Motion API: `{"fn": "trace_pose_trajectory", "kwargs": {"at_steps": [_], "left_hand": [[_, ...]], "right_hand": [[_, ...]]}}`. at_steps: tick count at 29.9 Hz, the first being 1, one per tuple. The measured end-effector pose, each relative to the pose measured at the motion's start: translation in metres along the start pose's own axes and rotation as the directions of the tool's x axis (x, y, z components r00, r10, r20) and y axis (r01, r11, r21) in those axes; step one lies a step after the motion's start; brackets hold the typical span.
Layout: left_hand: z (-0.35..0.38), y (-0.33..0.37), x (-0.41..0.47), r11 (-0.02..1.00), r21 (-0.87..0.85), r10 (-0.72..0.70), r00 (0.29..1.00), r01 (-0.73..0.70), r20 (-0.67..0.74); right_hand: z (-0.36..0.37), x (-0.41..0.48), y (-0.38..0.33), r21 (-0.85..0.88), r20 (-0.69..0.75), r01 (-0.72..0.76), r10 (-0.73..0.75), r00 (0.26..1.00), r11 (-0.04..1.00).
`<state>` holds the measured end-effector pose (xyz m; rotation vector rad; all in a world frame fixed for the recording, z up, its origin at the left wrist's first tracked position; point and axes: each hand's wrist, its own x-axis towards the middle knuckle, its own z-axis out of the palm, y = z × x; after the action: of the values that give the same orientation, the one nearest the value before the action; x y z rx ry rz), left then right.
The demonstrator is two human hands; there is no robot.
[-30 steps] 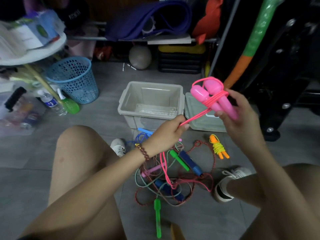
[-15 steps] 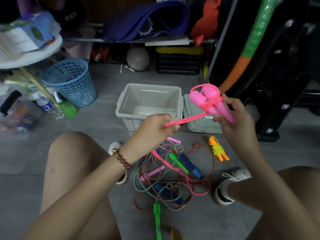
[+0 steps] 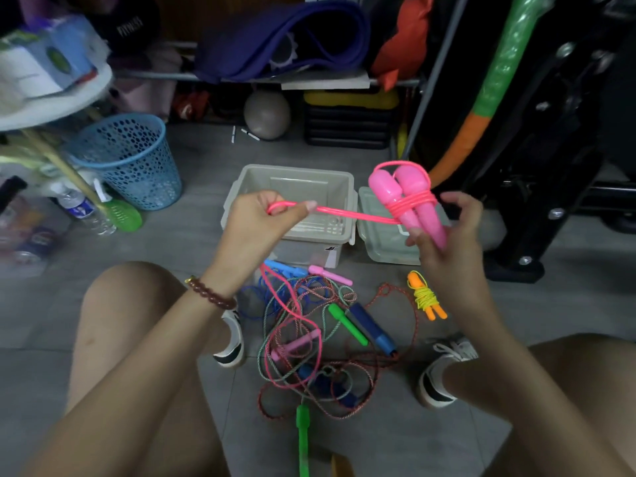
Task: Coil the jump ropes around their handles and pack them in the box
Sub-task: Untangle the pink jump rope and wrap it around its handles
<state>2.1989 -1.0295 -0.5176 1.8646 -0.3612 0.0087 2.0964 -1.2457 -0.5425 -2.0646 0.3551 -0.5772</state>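
Rope taut between two hands

Right hand grips the paired pink handles, fingers curled round their lower ends. Several turns of pink rope bind them. Left hand pinches the rope's loop end, thumb against forefinger. Open box sits just beyond the left hand. Tangled ropes lie below both hands.

Pink rope part-coiled rnd hndls
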Motion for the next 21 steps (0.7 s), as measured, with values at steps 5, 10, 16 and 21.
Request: {"fn": "trace_pose_trajectory", "kwargs": {"at_steps": [5,10,16,21], "left_hand": [[-0.002,-0.003,-0.001,0.999,-0.025,0.035,0.997,-0.037,-0.069],[-0.003,0.003,-0.007,0.976,0.103,0.197,0.980,-0.193,-0.029],[-0.005,0.008,-0.017,0.807,0.254,0.471,0.841,-0.533,0.266],[-0.004,0.013,-0.016,0.714,0.383,0.544,0.809,-0.586,0.224]], "right_hand": [[0.003,-0.003,-0.001,0.017,0.035,-0.007,0.006,0.999,1.000],[0.008,-0.002,0.002,-0.067,0.090,-0.031,0.037,0.995,0.997],[0.013,-0.005,0.013,-0.181,0.258,-0.039,0.085,0.962,0.983],[0.021,-0.016,0.000,-0.352,0.535,0.142,0.074,0.842,0.925]]}}
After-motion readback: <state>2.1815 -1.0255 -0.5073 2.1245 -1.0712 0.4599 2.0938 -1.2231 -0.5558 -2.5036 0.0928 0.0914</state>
